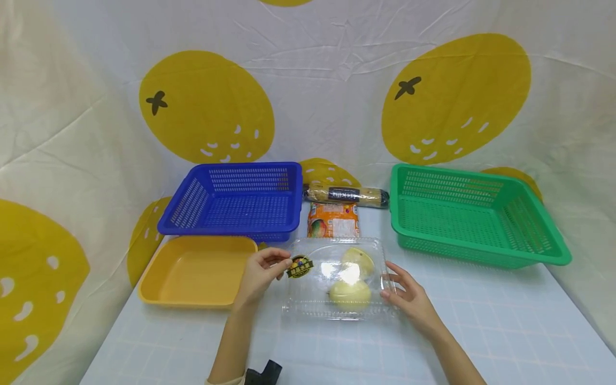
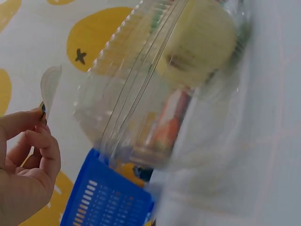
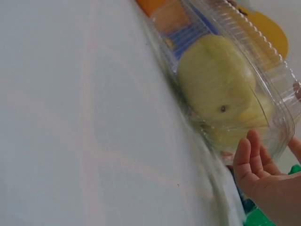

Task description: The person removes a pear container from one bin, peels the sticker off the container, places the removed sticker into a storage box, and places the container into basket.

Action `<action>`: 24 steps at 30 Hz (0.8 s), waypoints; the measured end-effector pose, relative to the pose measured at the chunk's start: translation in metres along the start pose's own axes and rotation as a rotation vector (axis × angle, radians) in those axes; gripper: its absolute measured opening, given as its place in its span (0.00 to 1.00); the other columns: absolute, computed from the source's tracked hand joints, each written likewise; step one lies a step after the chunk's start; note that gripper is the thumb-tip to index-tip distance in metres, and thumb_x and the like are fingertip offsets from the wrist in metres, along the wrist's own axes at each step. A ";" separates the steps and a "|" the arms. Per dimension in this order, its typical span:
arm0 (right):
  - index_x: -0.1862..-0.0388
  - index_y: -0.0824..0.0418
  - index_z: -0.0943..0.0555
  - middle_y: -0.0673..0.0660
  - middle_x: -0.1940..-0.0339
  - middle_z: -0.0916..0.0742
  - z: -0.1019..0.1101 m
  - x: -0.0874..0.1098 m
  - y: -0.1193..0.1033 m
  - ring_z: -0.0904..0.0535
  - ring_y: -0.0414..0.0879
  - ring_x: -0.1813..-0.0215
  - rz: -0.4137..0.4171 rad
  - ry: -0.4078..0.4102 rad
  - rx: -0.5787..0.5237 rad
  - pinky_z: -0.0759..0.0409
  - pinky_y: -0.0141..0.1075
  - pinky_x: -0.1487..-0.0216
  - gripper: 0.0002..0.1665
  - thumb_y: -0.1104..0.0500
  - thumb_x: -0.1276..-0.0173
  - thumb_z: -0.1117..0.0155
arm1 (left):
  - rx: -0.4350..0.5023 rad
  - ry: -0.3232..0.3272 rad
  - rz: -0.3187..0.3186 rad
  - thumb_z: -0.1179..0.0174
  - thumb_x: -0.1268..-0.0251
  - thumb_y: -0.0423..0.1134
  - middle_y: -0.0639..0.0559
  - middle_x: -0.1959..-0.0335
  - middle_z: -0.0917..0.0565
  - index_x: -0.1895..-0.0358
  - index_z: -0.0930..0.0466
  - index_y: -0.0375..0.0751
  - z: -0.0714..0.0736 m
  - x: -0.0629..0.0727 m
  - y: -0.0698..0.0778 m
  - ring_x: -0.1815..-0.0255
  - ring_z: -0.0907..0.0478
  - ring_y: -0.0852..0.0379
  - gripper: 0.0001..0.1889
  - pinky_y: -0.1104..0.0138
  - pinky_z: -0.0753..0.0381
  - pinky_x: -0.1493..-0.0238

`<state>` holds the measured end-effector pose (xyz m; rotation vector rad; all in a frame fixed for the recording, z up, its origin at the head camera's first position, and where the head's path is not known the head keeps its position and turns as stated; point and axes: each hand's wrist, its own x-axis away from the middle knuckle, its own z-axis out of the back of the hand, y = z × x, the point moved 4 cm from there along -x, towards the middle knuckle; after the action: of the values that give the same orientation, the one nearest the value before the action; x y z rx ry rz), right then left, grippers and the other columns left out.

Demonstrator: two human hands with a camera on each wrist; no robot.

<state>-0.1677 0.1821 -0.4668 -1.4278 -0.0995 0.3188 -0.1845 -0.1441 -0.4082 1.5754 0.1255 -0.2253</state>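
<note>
A clear plastic clamshell box [image 1: 313, 291] lies in front of me, its lid over two pale yellow-green round fruits [image 1: 350, 295]. Between thumb and index finger my left hand [image 1: 262, 274] pinches a round black and gold sticker [image 1: 300, 266] by its edge. The left wrist view shows this sticker [image 2: 51, 87] upright and apart from the box, its pale back showing. At the right side of the box, my right hand [image 1: 409, 299] touches the wall with spread, slightly bent fingers. A fruit [image 3: 214, 75] shows through the plastic in the right wrist view.
Behind the box lie an orange printed packet [image 1: 334, 219] and a long pack of noodles [image 1: 346, 195]. A blue basket [image 1: 231, 230] and a yellow tray [image 1: 199, 305] stand to the left. On the right is a green basket [image 1: 476, 251]. A patterned cloth [image 1: 332, 107] hangs behind.
</note>
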 end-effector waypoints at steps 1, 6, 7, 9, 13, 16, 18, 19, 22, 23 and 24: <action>0.28 0.64 0.43 0.74 0.43 0.27 0.000 0.000 0.000 0.19 0.37 0.52 0.000 -0.001 -0.005 0.19 0.31 0.57 0.37 0.68 0.34 0.41 | -0.009 0.004 0.000 0.39 0.44 0.23 0.55 0.72 0.18 0.62 0.23 0.17 0.007 0.002 0.001 0.79 0.28 0.63 0.09 0.75 0.29 0.78; 0.28 0.66 0.44 0.76 0.43 0.28 -0.002 0.000 -0.003 0.19 0.37 0.53 0.005 -0.004 -0.016 0.19 0.31 0.57 0.38 0.69 0.34 0.42 | -0.078 0.049 0.014 0.39 0.42 0.24 0.57 0.72 0.18 0.61 0.24 0.17 0.045 0.012 0.008 0.76 0.28 0.65 0.10 0.76 0.28 0.77; 0.28 0.66 0.44 0.76 0.43 0.28 -0.002 0.000 -0.003 0.19 0.37 0.53 0.005 -0.004 -0.019 0.19 0.31 0.57 0.38 0.69 0.34 0.42 | -0.084 0.062 0.021 0.39 0.42 0.24 0.56 0.72 0.18 0.61 0.24 0.17 0.053 0.014 0.008 0.76 0.28 0.65 0.10 0.76 0.28 0.77; 0.28 0.66 0.44 0.76 0.43 0.28 -0.003 -0.001 -0.004 0.19 0.37 0.52 0.003 -0.005 -0.021 0.19 0.31 0.57 0.38 0.69 0.34 0.42 | -0.135 0.091 0.027 0.39 0.41 0.25 0.57 0.73 0.18 0.61 0.24 0.17 0.070 0.017 0.011 0.77 0.29 0.65 0.10 0.76 0.29 0.78; 0.28 0.65 0.44 0.75 0.43 0.29 -0.003 -0.001 -0.004 0.19 0.37 0.52 -0.002 -0.009 -0.024 0.19 0.31 0.56 0.38 0.69 0.34 0.41 | -0.243 0.134 0.040 0.39 0.40 0.27 0.60 0.72 0.17 0.59 0.23 0.18 0.102 0.024 0.014 0.78 0.29 0.65 0.11 0.76 0.28 0.78; 0.28 0.66 0.44 0.75 0.42 0.29 -0.003 -0.001 -0.004 0.19 0.37 0.52 -0.003 -0.009 -0.024 0.19 0.31 0.56 0.38 0.69 0.34 0.41 | -0.300 0.159 0.042 0.40 0.39 0.28 0.61 0.72 0.17 0.59 0.24 0.18 0.124 0.027 0.014 0.77 0.28 0.65 0.11 0.76 0.27 0.78; 0.28 0.66 0.44 0.76 0.42 0.29 -0.003 -0.001 -0.004 0.19 0.37 0.52 -0.002 -0.009 -0.023 0.19 0.31 0.56 0.38 0.69 0.34 0.41 | -0.314 0.174 0.041 0.40 0.39 0.27 0.62 0.72 0.17 0.59 0.25 0.17 0.137 0.028 0.013 0.77 0.27 0.64 0.12 0.76 0.27 0.78; 0.28 0.66 0.44 0.76 0.42 0.29 -0.003 -0.001 -0.005 0.19 0.37 0.52 -0.002 -0.008 -0.021 0.19 0.31 0.56 0.38 0.69 0.34 0.41 | -0.322 0.183 0.041 0.40 0.39 0.27 0.62 0.72 0.17 0.59 0.25 0.17 0.143 0.028 0.012 0.77 0.27 0.64 0.12 0.76 0.27 0.78; 0.28 0.66 0.44 0.76 0.43 0.28 -0.003 0.000 -0.005 0.19 0.37 0.52 0.000 -0.007 -0.013 0.19 0.31 0.56 0.38 0.68 0.34 0.41 | -0.355 0.197 0.047 0.40 0.40 0.26 0.62 0.73 0.17 0.59 0.25 0.16 0.157 0.027 0.008 0.78 0.27 0.63 0.12 0.75 0.27 0.79; 0.28 0.66 0.44 0.76 0.43 0.28 -0.003 0.000 -0.005 0.19 0.37 0.52 0.000 -0.005 -0.012 0.19 0.31 0.57 0.38 0.68 0.34 0.41 | -0.370 0.200 0.051 0.40 0.40 0.26 0.62 0.73 0.17 0.59 0.25 0.16 0.161 0.026 0.006 0.78 0.27 0.64 0.12 0.74 0.27 0.79; 0.28 0.66 0.44 0.76 0.43 0.28 -0.003 0.000 -0.005 0.19 0.37 0.53 0.000 -0.003 -0.011 0.19 0.31 0.57 0.38 0.68 0.34 0.41 | -0.388 0.200 0.056 0.40 0.40 0.26 0.63 0.73 0.18 0.59 0.25 0.16 0.165 0.025 0.004 0.78 0.27 0.63 0.12 0.74 0.27 0.79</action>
<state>-0.1659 0.1792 -0.4627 -1.4380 -0.1039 0.3202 -0.1701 -0.3104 -0.4103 1.2098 0.2645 0.0042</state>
